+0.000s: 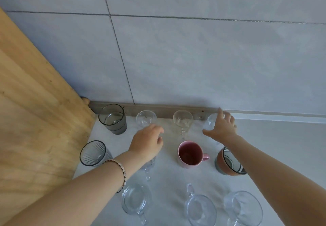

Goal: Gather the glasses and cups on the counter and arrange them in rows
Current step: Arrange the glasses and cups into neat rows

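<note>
Glasses and cups stand in three rows on the white counter (264, 137). The back row has a dark grey tumbler (112, 119), a clear glass (146, 120), a clear mug (182, 122) and a small clear glass (210, 121). My right hand (222, 127) wraps that small glass, thumb to its left and fingers over its right side. My left hand (148, 143) hovers with loosely curled fingers just in front of the clear glass, holding nothing I can see. It partly hides a clear handled mug (148, 167). A ribbed grey glass (93, 153), a pink mug (190, 154) and a terracotta cup (229, 162) share the middle row.
Three clear handled mugs (135, 199) (200, 210) (244, 208) form the front row. A wooden panel (35, 120) bounds the counter on the left. The tiled wall (194, 58) and a metal strip (167, 108) close off the back.
</note>
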